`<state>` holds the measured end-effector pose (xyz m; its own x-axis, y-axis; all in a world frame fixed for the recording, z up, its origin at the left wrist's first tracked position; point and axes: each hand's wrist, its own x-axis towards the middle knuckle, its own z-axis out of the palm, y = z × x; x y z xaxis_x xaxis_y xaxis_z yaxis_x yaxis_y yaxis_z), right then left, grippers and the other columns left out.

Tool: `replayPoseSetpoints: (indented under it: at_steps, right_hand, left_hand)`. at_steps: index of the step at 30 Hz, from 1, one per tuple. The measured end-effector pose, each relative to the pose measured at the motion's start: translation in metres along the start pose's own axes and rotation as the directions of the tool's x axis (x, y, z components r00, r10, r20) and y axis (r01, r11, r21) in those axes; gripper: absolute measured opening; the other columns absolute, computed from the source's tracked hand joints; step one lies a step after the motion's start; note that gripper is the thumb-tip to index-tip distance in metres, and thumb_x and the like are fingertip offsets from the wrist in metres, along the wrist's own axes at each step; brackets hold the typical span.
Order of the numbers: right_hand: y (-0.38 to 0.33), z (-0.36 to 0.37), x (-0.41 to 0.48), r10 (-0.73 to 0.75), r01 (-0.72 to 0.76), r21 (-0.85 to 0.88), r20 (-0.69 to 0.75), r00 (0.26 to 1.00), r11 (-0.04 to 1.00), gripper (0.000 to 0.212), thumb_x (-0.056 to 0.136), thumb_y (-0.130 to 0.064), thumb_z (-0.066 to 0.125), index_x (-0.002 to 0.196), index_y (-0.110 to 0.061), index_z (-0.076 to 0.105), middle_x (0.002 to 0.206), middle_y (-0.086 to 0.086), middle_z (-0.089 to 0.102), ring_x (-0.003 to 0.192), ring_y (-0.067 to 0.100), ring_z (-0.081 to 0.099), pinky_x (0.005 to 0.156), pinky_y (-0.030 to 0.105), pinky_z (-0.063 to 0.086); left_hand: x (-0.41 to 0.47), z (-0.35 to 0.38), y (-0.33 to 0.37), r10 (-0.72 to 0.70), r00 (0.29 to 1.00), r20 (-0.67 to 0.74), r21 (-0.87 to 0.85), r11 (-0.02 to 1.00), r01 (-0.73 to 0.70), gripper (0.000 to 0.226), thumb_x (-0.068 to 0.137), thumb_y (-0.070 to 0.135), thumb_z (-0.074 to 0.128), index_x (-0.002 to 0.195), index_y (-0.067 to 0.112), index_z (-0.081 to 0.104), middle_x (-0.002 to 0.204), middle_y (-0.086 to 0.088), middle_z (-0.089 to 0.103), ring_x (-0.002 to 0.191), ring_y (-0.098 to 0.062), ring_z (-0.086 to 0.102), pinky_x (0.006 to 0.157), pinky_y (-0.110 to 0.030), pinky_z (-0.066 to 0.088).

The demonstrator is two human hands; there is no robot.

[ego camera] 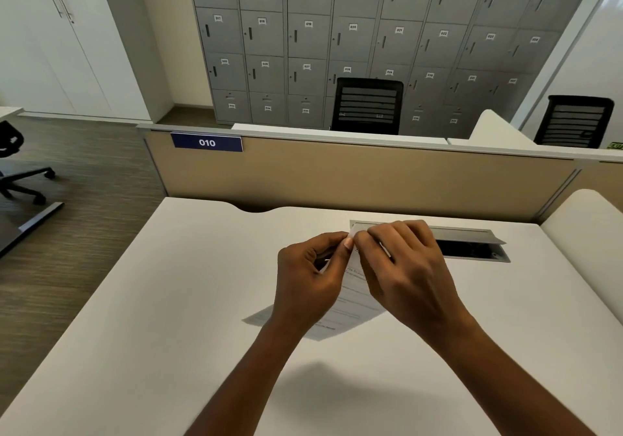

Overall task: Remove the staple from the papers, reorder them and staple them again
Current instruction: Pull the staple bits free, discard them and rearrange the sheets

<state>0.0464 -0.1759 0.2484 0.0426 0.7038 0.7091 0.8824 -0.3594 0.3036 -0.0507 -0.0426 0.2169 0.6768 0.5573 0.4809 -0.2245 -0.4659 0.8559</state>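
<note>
White desk (pixel 168 300) bare around, left hand (pixel 308 280) and right hand (pixel 404 273) grips pinched on papers (pixel 350 304) top corner, lifted

We see thin printed papers (pixel 354 304) on a smooth matt desk (pixel 168 300); brushed-metal cable hatch (pixel 472 236) at one o'clock.

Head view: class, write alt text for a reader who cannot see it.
Two bare hands, left hand and right hand, pinch the top corner of the papers, lifted above a white desk. Behind the hands is an open cable hatch, a beige partition labelled 010, and grey lockers.
</note>
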Motion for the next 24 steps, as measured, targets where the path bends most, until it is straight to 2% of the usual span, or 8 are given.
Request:
replayPoseSetpoints:
  at_steps: [4, 9, 11, 14, 20, 24]
  right_hand:
    - [0.0063, -0.0019, 0.0037, -0.059, 0.063, -0.072, 0.054, 0.997, 0.995, 0.026, 0.092, -0.017, 0.060, 0.112, -0.002, 0.066, 0.103, 0.015, 0.066, 0.090, 0.030, 0.063, 0.086, 0.043, 0.048]
    - [0.0064, -0.0001, 0.0040, -0.005, 0.010, -0.067, 0.075, 0.997, 0.998, 0.025, 0.094, -0.020, 0.049, 0.109, -0.006, 0.063, 0.100, 0.013, 0.062, 0.089, 0.028, 0.062, 0.087, 0.043, 0.046]
    - [0.0054, 0.0026, 0.0025, 0.037, -0.035, -0.036, 0.065, 0.997, 0.999, 0.024, 0.090, -0.021, 0.057, 0.109, -0.007, 0.062, 0.100, 0.013, 0.062, 0.089, 0.028, 0.061, 0.088, 0.042, 0.046]
    - [0.0037, 0.0063, -0.0016, 0.063, -0.063, -0.009, 0.046, 0.997, 0.998, 0.035, 0.084, -0.023, 0.070, 0.111, -0.006, 0.058, 0.100, 0.014, 0.064, 0.088, 0.028, 0.062, 0.086, 0.042, 0.048]
    - [0.0085, 0.0039, -0.0034, -0.033, 0.034, -0.091, 0.012, 0.999, 0.995, 0.033, 0.089, -0.023, 0.062, 0.115, -0.004, 0.060, 0.102, 0.014, 0.067, 0.089, 0.028, 0.066, 0.092, 0.045, 0.043]
    - [0.0108, 0.0058, -0.0022, -0.032, 0.033, -0.118, 0.010, 0.999, 0.992, 0.031, 0.085, -0.022, 0.064, 0.111, -0.007, 0.056, 0.099, 0.012, 0.066, 0.087, 0.026, 0.066, 0.094, 0.044, 0.038]
  left_hand:
    - [0.0022, -0.0030, 0.0018, 0.109, 0.994, 0.019, 0.092, 0.990, -0.111, 0.020, 0.096, 0.022, 0.065, 0.110, 0.015, 0.078, 0.100, 0.004, 0.080, 0.093, 0.002, 0.072, 0.072, -0.008, 0.054]
    - [0.0042, -0.0020, 0.0031, 0.133, 0.991, 0.017, 0.132, 0.982, -0.134, 0.017, 0.096, 0.021, 0.067, 0.109, 0.015, 0.078, 0.097, 0.005, 0.080, 0.087, 0.012, 0.068, 0.071, -0.010, 0.055]
    - [0.0039, -0.0009, 0.0042, 0.134, 0.991, 0.014, 0.134, 0.982, -0.134, 0.017, 0.096, 0.021, 0.067, 0.108, 0.016, 0.077, 0.096, 0.007, 0.078, 0.086, 0.016, 0.067, 0.070, -0.007, 0.053]
    - [0.0036, 0.0003, 0.0052, 0.130, 0.991, 0.010, 0.135, 0.982, -0.130, 0.018, 0.096, 0.023, 0.067, 0.108, 0.015, 0.077, 0.094, 0.017, 0.072, 0.086, 0.019, 0.065, 0.070, -0.005, 0.052]
    - [0.0048, -0.0009, 0.0041, 0.140, 0.989, 0.038, 0.154, 0.977, -0.145, 0.017, 0.096, 0.024, 0.066, 0.108, 0.018, 0.077, 0.093, 0.021, 0.069, 0.084, 0.018, 0.065, 0.071, -0.007, 0.054]
    - [0.0057, -0.0004, 0.0062, 0.141, 0.989, 0.051, 0.151, 0.978, -0.147, 0.018, 0.096, 0.025, 0.066, 0.108, 0.017, 0.077, 0.094, 0.020, 0.069, 0.083, 0.022, 0.063, 0.072, -0.004, 0.052]
